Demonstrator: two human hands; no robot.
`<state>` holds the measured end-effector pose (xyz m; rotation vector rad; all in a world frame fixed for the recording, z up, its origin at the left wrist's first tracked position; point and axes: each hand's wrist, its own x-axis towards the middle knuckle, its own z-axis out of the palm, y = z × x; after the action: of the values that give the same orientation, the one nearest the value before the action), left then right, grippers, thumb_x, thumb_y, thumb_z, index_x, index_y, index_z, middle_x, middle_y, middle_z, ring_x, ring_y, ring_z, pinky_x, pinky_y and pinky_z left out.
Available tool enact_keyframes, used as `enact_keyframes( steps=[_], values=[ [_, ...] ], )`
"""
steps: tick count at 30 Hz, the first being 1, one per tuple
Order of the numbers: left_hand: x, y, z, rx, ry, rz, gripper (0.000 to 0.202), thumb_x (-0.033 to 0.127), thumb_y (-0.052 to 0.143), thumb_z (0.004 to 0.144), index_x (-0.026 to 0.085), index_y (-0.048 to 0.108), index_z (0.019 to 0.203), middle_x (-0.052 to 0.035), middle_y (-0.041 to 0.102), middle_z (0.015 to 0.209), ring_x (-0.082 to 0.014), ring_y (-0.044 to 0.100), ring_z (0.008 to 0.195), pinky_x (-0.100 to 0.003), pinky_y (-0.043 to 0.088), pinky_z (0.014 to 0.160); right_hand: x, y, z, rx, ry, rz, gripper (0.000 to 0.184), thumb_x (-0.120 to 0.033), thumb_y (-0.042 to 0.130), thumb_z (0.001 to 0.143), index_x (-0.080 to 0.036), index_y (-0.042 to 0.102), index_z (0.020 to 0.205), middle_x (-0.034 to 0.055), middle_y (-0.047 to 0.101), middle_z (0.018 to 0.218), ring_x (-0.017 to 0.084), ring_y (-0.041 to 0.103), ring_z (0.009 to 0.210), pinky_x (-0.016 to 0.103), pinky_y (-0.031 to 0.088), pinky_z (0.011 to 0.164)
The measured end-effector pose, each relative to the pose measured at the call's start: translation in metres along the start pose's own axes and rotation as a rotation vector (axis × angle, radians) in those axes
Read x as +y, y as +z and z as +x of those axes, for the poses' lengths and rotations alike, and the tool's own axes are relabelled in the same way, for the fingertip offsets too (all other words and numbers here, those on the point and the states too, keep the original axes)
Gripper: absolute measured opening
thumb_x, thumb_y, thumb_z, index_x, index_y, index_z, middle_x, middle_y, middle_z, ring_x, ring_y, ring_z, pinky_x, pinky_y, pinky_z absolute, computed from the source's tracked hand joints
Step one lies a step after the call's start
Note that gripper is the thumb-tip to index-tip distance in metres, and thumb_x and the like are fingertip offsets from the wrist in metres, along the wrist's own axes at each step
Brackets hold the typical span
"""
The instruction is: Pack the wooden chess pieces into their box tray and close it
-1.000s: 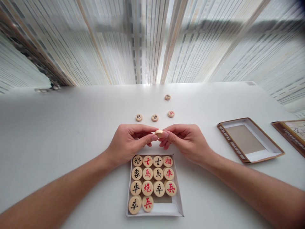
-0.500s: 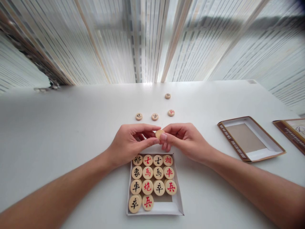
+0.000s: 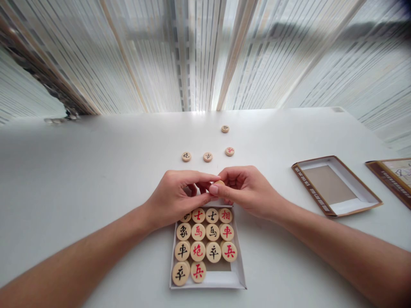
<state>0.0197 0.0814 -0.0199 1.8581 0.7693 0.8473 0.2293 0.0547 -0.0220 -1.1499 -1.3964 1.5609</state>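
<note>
Just beyond an open white box (image 3: 242, 256), both hands meet around one small round wooden xiangqi piece (image 3: 220, 182). My right hand (image 3: 242, 186) pinches it, the thumb covering most of its face. The index finger and thumb of my left hand (image 3: 180, 192) close in on the same piece from the left; its marking is hidden. Inside the box, xiangqi pieces (image 3: 198, 251) with red or black characters stand in stacked rows. The front right part of the box shows its bare bottom. My left hand partly covers the back left piece (image 3: 186, 215).
Farther back on the white table (image 3: 96, 171) lie a black-marked piece (image 3: 186, 156), a second one (image 3: 208, 157), a red-marked piece (image 3: 230, 151) and one more (image 3: 225, 128). At the right are an open box lid (image 3: 362, 207) and a brown printed box part (image 3: 385, 175). Striped curtains (image 3: 144, 55) hang behind.
The piece between my hands has turned and is now mostly hidden behind my right thumb. My left fingers have moved slightly right, and the hands are closer together.
</note>
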Motion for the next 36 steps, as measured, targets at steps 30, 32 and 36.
enact_keyframes(
  steps=[30,32,36],
  values=[
    [-0.0002,0.0007,0.0032,0.073,-0.169,-0.154,0.018,0.026,0.081,0.085,0.014,0.082,0.098,-0.0088,0.082,0.086,-0.0170,0.074,0.067,-0.025,0.060,0.060,0.0012,-0.0009,0.0005,-0.034,-0.035,0.159,0.037,-0.031,0.096,0.070,-0.017,0.083,0.101,0.0030,0.075,0.076,0.013,0.066,0.064,0.023,0.055,0.058],
    [-0.0008,0.0003,0.0020,0.046,-0.162,-0.164,0.021,0.026,0.081,0.085,0.014,0.083,0.102,-0.0099,0.082,0.088,-0.0182,0.074,0.070,-0.026,0.060,0.059,0.0015,-0.0014,0.0005,-0.027,-0.034,0.146,0.034,-0.033,0.095,0.071,-0.016,0.083,0.097,0.0018,0.073,0.073,0.012,0.064,0.062,0.024,0.054,0.057],
    [-0.0005,0.0003,0.0010,0.040,-0.124,-0.123,0.025,0.020,0.082,0.082,0.013,0.082,0.106,-0.0090,0.081,0.087,-0.0149,0.069,0.066,-0.023,0.055,0.054,0.0011,-0.0036,0.0007,-0.018,-0.028,0.141,0.033,-0.037,0.095,0.071,-0.016,0.082,0.093,0.0022,0.072,0.074,0.012,0.062,0.061,0.023,0.052,0.055]
  ],
)
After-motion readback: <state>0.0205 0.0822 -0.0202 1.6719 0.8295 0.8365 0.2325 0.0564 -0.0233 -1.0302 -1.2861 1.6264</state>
